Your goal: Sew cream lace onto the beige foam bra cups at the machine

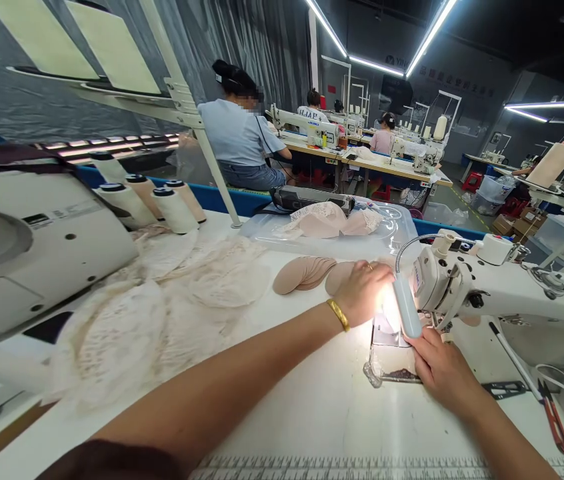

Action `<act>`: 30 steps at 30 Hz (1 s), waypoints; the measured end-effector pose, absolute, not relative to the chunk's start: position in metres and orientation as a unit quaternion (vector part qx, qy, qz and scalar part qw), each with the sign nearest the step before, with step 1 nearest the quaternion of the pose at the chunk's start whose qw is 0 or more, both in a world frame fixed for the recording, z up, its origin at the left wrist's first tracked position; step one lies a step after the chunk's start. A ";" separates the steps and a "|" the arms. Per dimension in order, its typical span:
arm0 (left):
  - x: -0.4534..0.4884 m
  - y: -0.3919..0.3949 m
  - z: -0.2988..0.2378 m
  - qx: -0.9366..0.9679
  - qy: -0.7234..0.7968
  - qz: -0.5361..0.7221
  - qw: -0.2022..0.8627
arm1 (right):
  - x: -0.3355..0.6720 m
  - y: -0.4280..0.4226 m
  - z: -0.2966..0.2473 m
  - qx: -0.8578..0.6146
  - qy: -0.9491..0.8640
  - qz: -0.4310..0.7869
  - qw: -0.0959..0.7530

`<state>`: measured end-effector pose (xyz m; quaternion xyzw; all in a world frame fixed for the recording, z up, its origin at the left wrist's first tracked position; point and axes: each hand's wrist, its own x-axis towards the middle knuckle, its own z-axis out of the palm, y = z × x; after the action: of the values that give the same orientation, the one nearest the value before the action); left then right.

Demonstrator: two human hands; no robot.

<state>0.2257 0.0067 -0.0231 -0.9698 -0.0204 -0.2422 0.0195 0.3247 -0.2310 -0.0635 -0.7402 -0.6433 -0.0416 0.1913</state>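
— So, where do we see the left hand [365, 290]?
— We see it palm down, left of the sewing machine [492, 283], partly hiding a beige oval pad [338, 277]; we cannot tell whether it grips anything.
— And the right hand [445, 370]?
— We find its fingers bent near the lower end of the lamp [406, 307]; its grip we cannot tell either.
— Other pads?
— We spot a fanned stack [302, 275] just left, on the white table [322, 413].

Sewing workshop: industrial sewing machines [522, 287] in rows, thread cones [177, 210], seated people [242, 140].
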 end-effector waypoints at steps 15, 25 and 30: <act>0.125 -0.057 -0.027 -0.993 0.006 -0.119 -0.018 | 0.325 -0.231 -0.064 -0.733 -0.649 -0.057 0.196; 0.177 -0.059 -0.031 -0.995 0.077 -0.066 0.014 | 0.327 -0.232 -0.065 -0.722 -0.656 -0.065 0.209; 0.186 -0.060 -0.035 -0.994 0.054 -0.097 -0.002 | 0.328 -0.233 -0.066 -0.732 -0.648 -0.061 0.200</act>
<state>0.1863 -0.0601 -0.0349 -0.9938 0.0542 -0.0973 -0.0020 0.3285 -0.2327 -0.0665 -0.7325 -0.6480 -0.0611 0.1996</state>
